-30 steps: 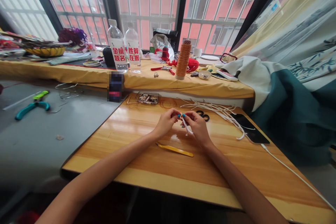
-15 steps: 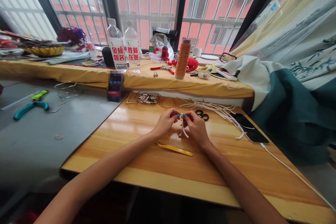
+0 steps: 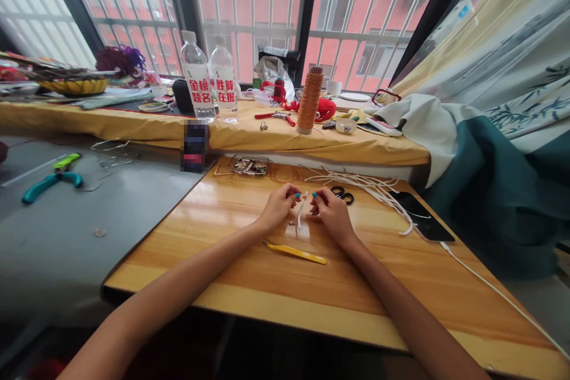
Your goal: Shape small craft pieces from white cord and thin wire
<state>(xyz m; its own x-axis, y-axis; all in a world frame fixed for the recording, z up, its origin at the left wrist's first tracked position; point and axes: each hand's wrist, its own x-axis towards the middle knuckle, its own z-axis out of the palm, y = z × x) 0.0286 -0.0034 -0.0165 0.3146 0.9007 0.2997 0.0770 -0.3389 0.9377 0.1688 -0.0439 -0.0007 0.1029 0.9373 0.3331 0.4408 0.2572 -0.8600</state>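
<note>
Over the wooden table, my left hand (image 3: pixel 279 206) pinches a short piece of white cord (image 3: pixel 300 217) by its upper end. A bit of orange shows near the pinch, and the cord's lower end hangs down. Just to the right, my right hand (image 3: pixel 332 212) has thumb and forefinger pressed together; whatever they may hold is too small to make out. A small gap separates the two hands. Yellow tweezers (image 3: pixel 297 253) lie on the table in front of them. Black-handled scissors (image 3: pixel 345 195) rest behind my right hand, partly hidden by it.
A bundle of white cords (image 3: pixel 371 190) lies at the back right, reaching a black phone (image 3: pixel 425 219) with a cable. A clear box (image 3: pixel 250 166) of small parts sits at the back. An orange thread spool (image 3: pixel 309 104) stands on the sill; teal pliers (image 3: pixel 52 185) lie left.
My hands have drawn slightly apart, where they met at the cord before. The white cord has swung from beside my right hand over to my left.
</note>
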